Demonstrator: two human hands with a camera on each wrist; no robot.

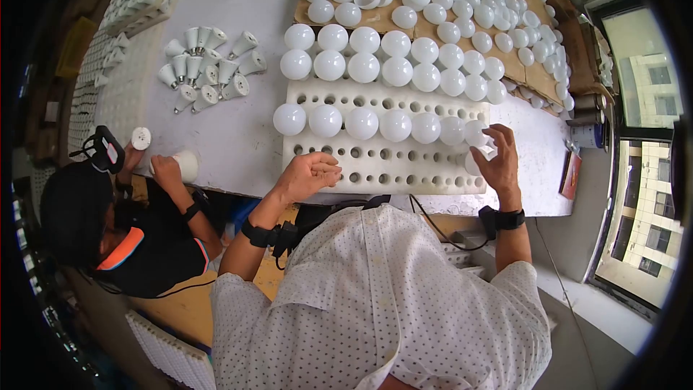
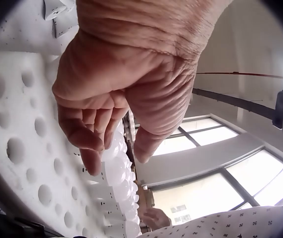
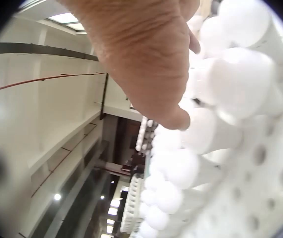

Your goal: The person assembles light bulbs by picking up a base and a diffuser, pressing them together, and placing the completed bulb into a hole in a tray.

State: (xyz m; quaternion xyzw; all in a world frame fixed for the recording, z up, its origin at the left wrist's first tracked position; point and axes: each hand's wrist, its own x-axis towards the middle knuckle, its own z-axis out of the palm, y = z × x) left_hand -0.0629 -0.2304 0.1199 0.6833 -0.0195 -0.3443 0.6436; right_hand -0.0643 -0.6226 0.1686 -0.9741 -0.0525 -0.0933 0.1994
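Left hand [image 1: 299, 177] is hovering over a tray [image 1: 398, 166], its grip apart and empty, while the right hand [image 1: 502, 164] is curving beside a row's end bulb [image 1: 473, 132], whether clamped I cannot tell, and holes [image 1: 385, 154] are apparently keeping the bulbs [image 1: 362, 123] from rolling.

We can read no words, numbers or brands. On the white bulb necks [image 2: 103, 192] standing in the foam tray [image 1: 397, 166] we see tiny dark marks, too small to make out; the blue-and-white container [image 1: 588, 136] and the red packet [image 1: 570, 175] right of that tray also show us nothing legible.
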